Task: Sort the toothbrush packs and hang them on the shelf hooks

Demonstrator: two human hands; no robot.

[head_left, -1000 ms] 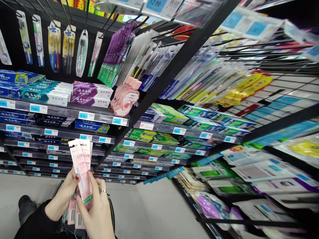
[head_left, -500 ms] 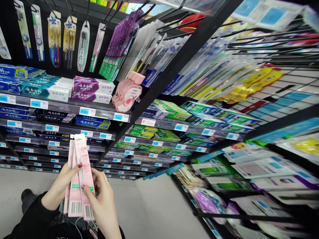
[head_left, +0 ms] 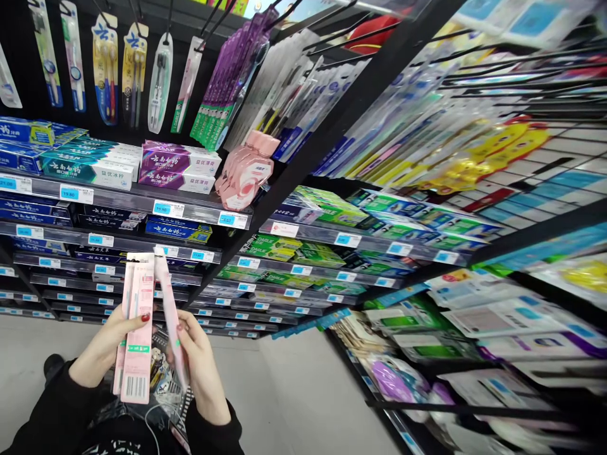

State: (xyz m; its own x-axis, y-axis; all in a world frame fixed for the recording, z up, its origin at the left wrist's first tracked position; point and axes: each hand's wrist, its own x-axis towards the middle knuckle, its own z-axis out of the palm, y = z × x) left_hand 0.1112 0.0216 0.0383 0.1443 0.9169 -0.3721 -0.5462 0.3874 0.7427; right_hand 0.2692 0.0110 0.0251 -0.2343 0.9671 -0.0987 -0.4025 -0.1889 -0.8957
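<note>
My left hand (head_left: 110,338) is closed on pink packaged toothbrushes (head_left: 138,344), two of which show, held upright with the thumb across the front. A barcode and a green band face me near the bottom. In my right hand (head_left: 202,360), closed between thumb and fingers, is another pink toothbrush package (head_left: 169,303), turned nearly edge-on and slightly blurred. It stands apart from the left-hand packages at the lower end. Below and between the hands I see a basket with several packaged items (head_left: 164,373), partly hidden.
Ahead, shelves (head_left: 190,212) hold toothpaste boxes (head_left: 177,165) and pink bottles (head_left: 245,170). Purple and green toothbrush packs (head_left: 232,82) hang on hooks above. To the right is another rack with bagged goods (head_left: 391,379). Grey floor (head_left: 284,385) lies below.
My right hand has drawn one pink toothbrush package away from the others and turned it edge-on. The left hand has moved slightly left with its packages. Items below now show between the hands.
</note>
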